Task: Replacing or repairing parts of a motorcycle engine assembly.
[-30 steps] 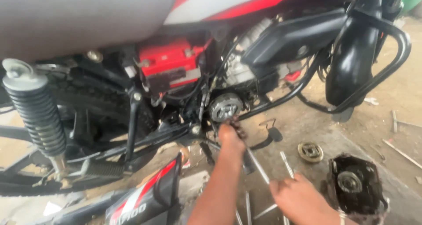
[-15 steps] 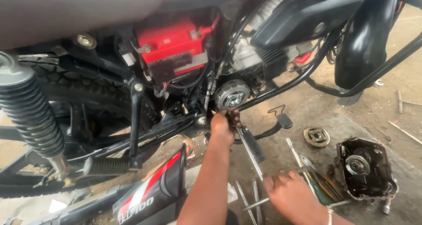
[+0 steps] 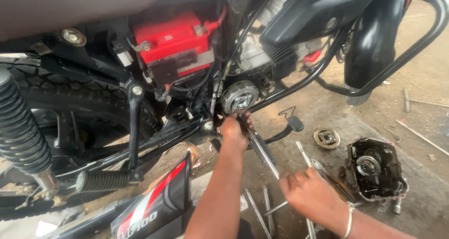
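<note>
My left hand (image 3: 235, 129) reaches up under the motorcycle and grips a part at the lower edge of the round clutch assembly (image 3: 239, 96) on the open engine side. My right hand (image 3: 311, 190) is low on the ground, fingers closed around a thin metal tool shaft (image 3: 276, 208) among other rods. A ribbed footrest bar (image 3: 263, 149) runs between the two hands. The red battery (image 3: 173, 35) sits above and to the left of the clutch.
A removed black engine cover (image 3: 376, 169) and a round metal plate (image 3: 326, 138) lie on the dirt floor at right. Several loose rods (image 3: 258, 212) lie near my right hand. The rear shock spring (image 3: 21, 129), tyre (image 3: 56, 92), detached side panel (image 3: 156, 204) and crash guard tube (image 3: 411, 42) crowd around.
The view has moved closer and down toward the engine. My left hand stays at the clutch. My right hand has shifted slightly and closed on a tool shaft.
</note>
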